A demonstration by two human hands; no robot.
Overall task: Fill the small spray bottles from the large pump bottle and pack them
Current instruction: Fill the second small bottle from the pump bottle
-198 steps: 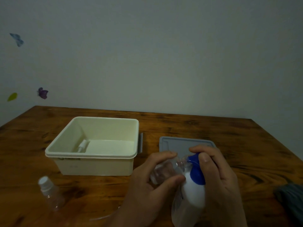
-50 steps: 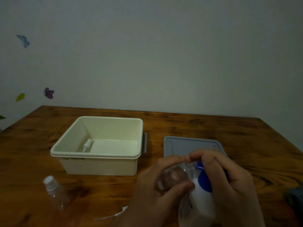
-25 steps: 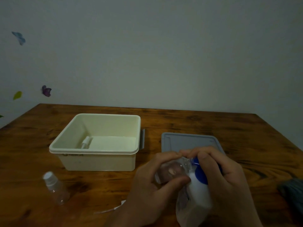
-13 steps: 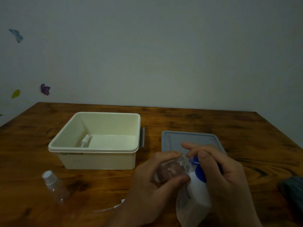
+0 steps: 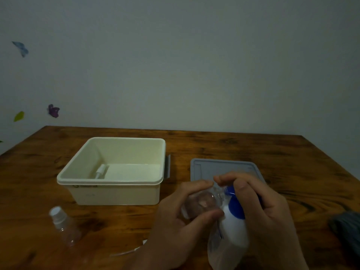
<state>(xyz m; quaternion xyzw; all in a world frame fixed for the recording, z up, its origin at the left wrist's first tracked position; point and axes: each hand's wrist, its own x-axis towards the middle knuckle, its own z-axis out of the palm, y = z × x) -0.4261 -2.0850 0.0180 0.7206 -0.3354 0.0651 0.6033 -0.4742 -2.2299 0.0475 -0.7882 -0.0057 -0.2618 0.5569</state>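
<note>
Both hands work together: your left hand grips the small spray bottle mouth-to-nozzle while your right hand clasps the pump bottle for filling.

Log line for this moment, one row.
phase: filling | left hand: holds small spray bottle | right hand: on pump bottle | bin: one bottle

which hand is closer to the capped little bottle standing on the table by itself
Left. The left hand, gripping a clear small bottle, is the one beside the capped bottle, with bare table between them. The right hand, on the pump bottle, is farther right.
</note>
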